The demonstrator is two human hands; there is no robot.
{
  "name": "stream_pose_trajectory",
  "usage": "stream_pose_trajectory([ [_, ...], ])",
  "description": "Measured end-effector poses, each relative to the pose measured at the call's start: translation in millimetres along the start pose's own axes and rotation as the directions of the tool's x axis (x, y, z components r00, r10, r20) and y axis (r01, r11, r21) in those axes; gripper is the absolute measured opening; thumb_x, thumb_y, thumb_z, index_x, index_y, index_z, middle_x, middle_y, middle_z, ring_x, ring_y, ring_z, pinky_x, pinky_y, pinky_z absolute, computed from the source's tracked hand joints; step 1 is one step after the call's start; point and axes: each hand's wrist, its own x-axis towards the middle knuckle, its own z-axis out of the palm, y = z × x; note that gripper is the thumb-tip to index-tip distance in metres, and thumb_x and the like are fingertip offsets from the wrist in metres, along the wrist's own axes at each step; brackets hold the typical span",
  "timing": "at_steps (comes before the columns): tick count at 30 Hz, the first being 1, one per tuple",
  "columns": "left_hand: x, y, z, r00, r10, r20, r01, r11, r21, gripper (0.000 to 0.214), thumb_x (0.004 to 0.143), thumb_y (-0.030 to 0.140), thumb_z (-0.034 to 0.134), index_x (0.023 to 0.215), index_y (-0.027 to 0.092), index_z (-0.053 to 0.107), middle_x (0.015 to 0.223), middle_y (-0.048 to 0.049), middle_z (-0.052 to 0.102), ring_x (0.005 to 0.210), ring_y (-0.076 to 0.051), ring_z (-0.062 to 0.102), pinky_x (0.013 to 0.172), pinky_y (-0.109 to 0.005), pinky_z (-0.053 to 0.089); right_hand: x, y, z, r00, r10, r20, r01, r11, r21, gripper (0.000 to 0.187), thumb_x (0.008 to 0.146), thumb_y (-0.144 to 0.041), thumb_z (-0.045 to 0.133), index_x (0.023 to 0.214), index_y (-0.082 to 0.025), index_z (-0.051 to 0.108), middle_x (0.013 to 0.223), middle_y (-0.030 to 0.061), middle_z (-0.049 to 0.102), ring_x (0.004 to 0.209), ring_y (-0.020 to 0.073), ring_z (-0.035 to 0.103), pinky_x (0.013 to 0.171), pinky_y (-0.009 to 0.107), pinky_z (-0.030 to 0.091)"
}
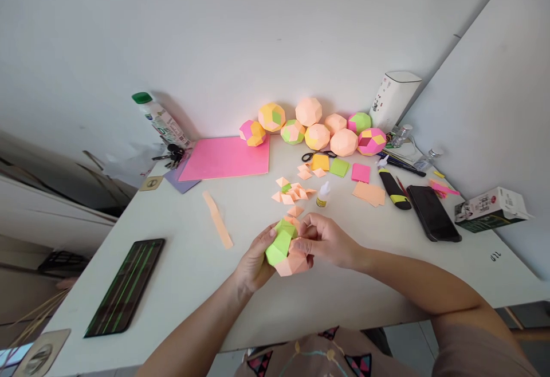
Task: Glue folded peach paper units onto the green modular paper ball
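Note:
A folded paper ball in lime green and peach rests in my left hand, whose thumb presses on its green side. My right hand pinches at the peach side of the same ball, fingertips close together there. Whether a separate piece is between those fingers is hidden. Just beyond the ball lies a loose pile of small folded peach pieces, with a green one among them. A little glue bottle with a white nozzle stands right of the pile.
Several finished paper balls line the wall. Black scissors, sticky notes, a yellow-black cutter and a phone lie right. Leftward are a peach strip, a dark tablet, a pink sheet and a bottle.

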Motion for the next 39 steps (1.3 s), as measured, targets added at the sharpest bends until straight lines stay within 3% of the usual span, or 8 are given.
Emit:
stream_pose_trajectory([
  [5,-1,1,-1.2,0.999,0.041,-0.034,-0.043,0.998,-0.046,0.030,0.078,0.035,0.064,0.099,0.015,0.062,0.092,-0.0110,0.067,0.080,-0.026,0.065,0.073,-0.041,0.051,3,-1,-2,0.997,0.062,0.037,-0.067,0.987,0.145,0.038,0.069,-0.037,0.075,0.085,-0.018,0.046,0.065,-0.0040,0.060,0.056,0.0102,0.057,0.053,0.026,0.051],
  [11,-1,6,-0.5,0.991,0.105,-0.079,-0.113,0.987,-0.113,0.025,0.073,0.034,0.069,0.090,0.016,0.064,0.083,-0.0064,0.067,0.076,-0.023,0.063,0.070,-0.035,0.050,4,4,-2,0.983,0.176,0.042,-0.181,0.946,0.271,0.042,0.066,-0.036,0.078,0.093,-0.016,0.053,0.085,0.0011,0.062,0.072,0.0117,0.061,0.068,0.029,0.049],
  [15,-1,8,-1.6,0.990,0.113,-0.084,-0.123,0.985,-0.119,0.027,0.071,0.035,0.070,0.090,0.016,0.063,0.084,-0.0060,0.067,0.076,-0.022,0.063,0.071,-0.034,0.049,3,4,0,0.970,0.229,0.079,-0.241,0.940,0.243,0.035,0.069,-0.040,0.075,0.085,-0.014,0.058,0.079,0.0002,0.058,0.070,0.0097,0.055,0.067,0.026,0.044],
  [20,-1,8,0.4,0.988,0.112,-0.103,-0.122,0.988,-0.092,0.025,0.073,0.033,0.069,0.089,0.015,0.061,0.083,-0.0056,0.066,0.074,-0.019,0.063,0.070,-0.030,0.047,4,4,3,0.976,0.215,0.045,-0.220,0.952,0.211,0.032,0.068,-0.040,0.075,0.068,-0.014,0.056,0.068,-0.0028,0.054,0.063,0.0087,0.050,0.065,0.026,0.040],
  [24,0,9,3.5,0.997,0.077,0.006,-0.077,0.995,-0.065,0.025,0.076,0.036,0.065,0.091,0.017,0.059,0.084,-0.0064,0.065,0.073,-0.023,0.064,0.068,-0.038,0.050,4,3,5,0.986,0.166,-0.012,-0.163,0.979,0.125,0.030,0.068,-0.039,0.075,0.064,-0.015,0.058,0.063,-0.0028,0.052,0.061,0.0097,0.048,0.063,0.027,0.038],
  [27,0,10,4.5,0.997,0.074,0.017,-0.072,0.994,-0.082,0.024,0.075,0.034,0.065,0.091,0.018,0.057,0.085,-0.0066,0.064,0.073,-0.024,0.063,0.066,-0.041,0.051,3,3,5,0.988,0.154,-0.024,-0.152,0.986,0.071,0.027,0.068,-0.037,0.074,0.064,-0.014,0.060,0.063,-0.0021,0.052,0.061,0.0102,0.046,0.062,0.027,0.036],
  [35,-1,10,2.5,0.984,0.056,-0.168,-0.069,0.995,-0.069,0.039,0.067,0.030,0.074,0.098,0.019,0.054,0.086,-0.0050,0.065,0.075,-0.021,0.064,0.067,-0.034,0.051,2,1,4,0.986,0.168,-0.018,-0.168,0.986,0.013,0.031,0.068,-0.039,0.074,0.060,-0.015,0.056,0.058,-0.0037,0.046,0.059,0.0095,0.040,0.057,0.026,0.030],
  [39,-2,7,3.4,0.940,0.158,-0.301,-0.135,0.986,0.095,0.044,0.068,0.032,0.073,0.104,0.022,0.051,0.085,-0.0018,0.063,0.070,-0.017,0.062,0.063,-0.029,0.050,1,1,4,0.983,0.183,-0.024,-0.183,0.983,-0.009,0.032,0.067,-0.041,0.074,0.061,-0.016,0.055,0.061,-0.0036,0.046,0.060,0.0098,0.040,0.058,0.026,0.030],
])
